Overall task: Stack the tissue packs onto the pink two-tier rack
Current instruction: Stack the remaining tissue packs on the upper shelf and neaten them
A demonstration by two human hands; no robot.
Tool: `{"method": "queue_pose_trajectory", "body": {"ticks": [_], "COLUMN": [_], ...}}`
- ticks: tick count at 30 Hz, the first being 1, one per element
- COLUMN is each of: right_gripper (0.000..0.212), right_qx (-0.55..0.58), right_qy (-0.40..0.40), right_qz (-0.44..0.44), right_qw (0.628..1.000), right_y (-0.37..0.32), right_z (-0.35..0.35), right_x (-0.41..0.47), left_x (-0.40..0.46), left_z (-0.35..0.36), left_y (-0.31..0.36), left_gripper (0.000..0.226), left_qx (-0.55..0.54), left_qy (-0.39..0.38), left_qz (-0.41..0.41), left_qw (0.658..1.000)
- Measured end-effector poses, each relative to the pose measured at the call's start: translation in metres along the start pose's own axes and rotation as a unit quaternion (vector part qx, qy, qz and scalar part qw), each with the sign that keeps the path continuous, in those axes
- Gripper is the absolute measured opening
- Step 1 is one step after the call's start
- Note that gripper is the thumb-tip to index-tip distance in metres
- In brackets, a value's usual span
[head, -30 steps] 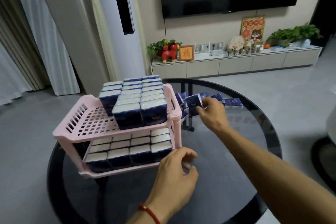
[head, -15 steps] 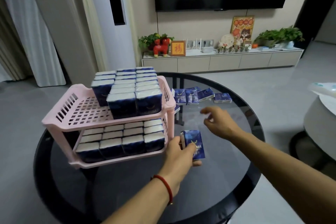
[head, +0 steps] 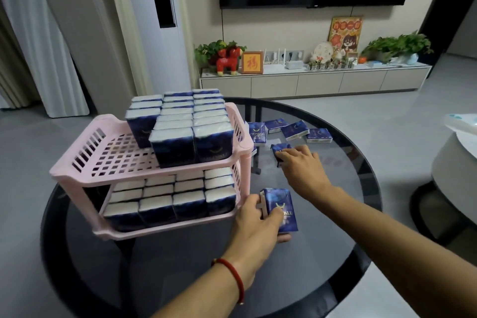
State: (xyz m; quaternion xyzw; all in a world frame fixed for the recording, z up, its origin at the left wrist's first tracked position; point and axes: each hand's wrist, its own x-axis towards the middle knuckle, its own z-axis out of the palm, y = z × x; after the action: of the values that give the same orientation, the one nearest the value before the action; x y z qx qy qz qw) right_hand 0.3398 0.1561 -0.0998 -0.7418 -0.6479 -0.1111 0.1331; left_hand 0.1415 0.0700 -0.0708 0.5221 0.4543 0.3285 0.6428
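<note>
Two packs are in your hands right now, so watch the crowding: your left hand (head: 258,217) grips one upright tissue pack (head: 281,210) just beside the lower-right corner of the pink two-tier rack (head: 108,170), thumb on its near face and fingers curled behind, w/ the pack's bottom at or near the glass table (head: 180,279). Your right hand (head: 300,162) reaches further out, palm down, fingers curled over a second pack (head: 280,148) lying on the glass; whether it's actually lifted yet I can't tell. Risks, imo: the lower tier looks full front to back, so trying to wedge one in there would likely shove the rows or tip the rack. Top tier has bare floor on its left half, but the packs there stand on edge in tall rows, and a clumsy drop beside them could knock the front ones over the low rim. Also the rack sits near the table's left edge, so a hard push from the right might slide it on smooth glass. Approx four loose packs (head: 294,130) are left flat behind your right hand, well apart from the rack. Left forearm comes in low from the bottom of the view, red cord (head: 232,272) on the wrist; right arm stretches diagonally across the table.
</note>
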Motion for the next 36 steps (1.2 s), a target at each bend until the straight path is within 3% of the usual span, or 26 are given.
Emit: {"method": "queue_pose_trajectory", "body": {"ticks": [5,10,12,14,17,20,22,24,27,32,36], "right_gripper": [0.025,0.021,0.025,0.031,0.029,0.015,0.035,0.062,0.069,0.052,0.048], "right_qx": [0.097,0.249,0.250,0.229,0.274,0.342,0.343,0.343,0.326,0.298,0.308], "right_qy": [-0.018,0.079,0.082,0.064,0.004,0.055,0.041,-0.034,-0.094,-0.092,-0.106], "right_qz": [0.009,0.058,0.003,-0.081,-0.126,-0.072,-0.037,-0.036,-0.090,-0.136,-0.138], "right_qw": [0.995,0.964,0.965,0.968,0.954,0.935,0.938,0.938,0.936,0.940,0.935], "right_y": [0.010,-0.007,-0.024,-0.040,-0.048,-0.043,-0.039,-0.039,-0.046,-0.064,-0.073], "right_z": [-0.055,-0.106,-0.121,-0.125,-0.124,-0.126,-0.124,-0.117,-0.107,-0.101,-0.101], "right_x": [-0.072,-0.131,-0.155,-0.174,-0.182,-0.174,-0.167,-0.160,-0.151,-0.144,-0.142], "left_x": [-0.017,-0.029,-0.034,-0.038,-0.041,-0.041,-0.043,-0.043,-0.041,-0.040,-0.044], "left_z": [-0.008,-0.011,-0.014,-0.016,-0.022,-0.036,-0.049,-0.059,-0.072,-0.092,-0.098], "left_y": [0.007,0.013,0.018,0.021,0.019,0.018,0.019,0.018,0.011,0.006,0.006], "left_gripper": [0.055,0.030,0.024,0.035,0.037,0.044,0.051,0.055,0.059,0.060,0.057], "left_qx": [-0.011,-0.042,-0.093,-0.110,-0.053,0.062,0.125,0.185,0.208,0.276,0.325], "left_qy": [-0.055,-0.032,-0.051,-0.083,-0.087,-0.095,-0.121,-0.146,-0.158,-0.176,-0.142], "left_qz": [0.013,-0.015,-0.030,-0.037,-0.014,0.074,0.134,0.177,0.178,0.160,0.164], "left_qw": [0.998,0.998,0.994,0.990,0.995,0.991,0.976,0.956,0.949,0.931,0.920]}}
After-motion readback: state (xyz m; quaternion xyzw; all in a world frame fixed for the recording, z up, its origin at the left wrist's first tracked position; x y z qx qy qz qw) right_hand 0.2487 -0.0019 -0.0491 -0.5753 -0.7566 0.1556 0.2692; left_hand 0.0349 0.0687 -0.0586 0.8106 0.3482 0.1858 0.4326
